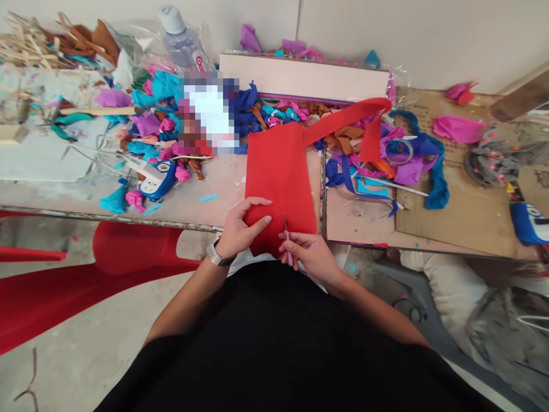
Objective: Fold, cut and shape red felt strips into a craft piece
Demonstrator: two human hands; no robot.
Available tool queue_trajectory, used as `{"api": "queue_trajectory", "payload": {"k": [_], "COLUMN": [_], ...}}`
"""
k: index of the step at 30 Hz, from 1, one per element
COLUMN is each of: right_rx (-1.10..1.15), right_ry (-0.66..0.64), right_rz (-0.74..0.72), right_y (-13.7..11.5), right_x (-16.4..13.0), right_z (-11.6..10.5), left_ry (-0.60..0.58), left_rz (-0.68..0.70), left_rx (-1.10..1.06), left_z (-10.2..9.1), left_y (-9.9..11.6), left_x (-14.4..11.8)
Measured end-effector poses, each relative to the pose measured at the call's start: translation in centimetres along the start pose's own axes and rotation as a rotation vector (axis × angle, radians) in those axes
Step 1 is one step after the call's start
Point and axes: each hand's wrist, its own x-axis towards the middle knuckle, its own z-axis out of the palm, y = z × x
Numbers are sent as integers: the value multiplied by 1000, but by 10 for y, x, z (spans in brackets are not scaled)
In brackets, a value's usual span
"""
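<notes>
A wide piece of red cloth [278,166] lies over the table's front edge in front of me. My left hand [246,226], with a metal watch on its wrist, rests on the cloth's lower left part, thumb and fingers apart. In my right hand [306,249] is what looks like a small pair of scissors [287,243] with a pale pink handle. Its thin tip points away from me, over the lower middle of the cloth. A long red strip [343,123] runs from the cloth's top right corner over the scraps behind.
Crumpled coloured scraps [150,129] fill the table's back and left. Nearby are a clear bottle [182,40], a blue and white power strip [158,178], a roll of tape [398,151] and flattened cardboard [454,206]. A red plastic chair [137,252] stands at the left.
</notes>
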Motion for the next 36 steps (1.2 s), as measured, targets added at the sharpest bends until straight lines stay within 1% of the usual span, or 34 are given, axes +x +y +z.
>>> {"api": "queue_trajectory", "payload": {"k": [8,14,23,29,36], "right_rx": [23,-22,-19,-29,4], "right_ry": [37,58,82,81,70], "right_rz": [-40,-43,-18,-23,-16], "right_y": [6,6,7,5,3], "right_x": [0,-1,-1,-1,-2], "right_z": [7,9,7,8,8], "left_ry": [-66,-74,-86,-97,-85], "left_rz": [29,25,43,15,31], "left_rx": [-66,-100,-133,-117,-131], "left_z": [-3,-5,-6,-7,-6], "left_y": [-6,-6,-8,-6,-10], "left_x": [2,3,3,5,4]}}
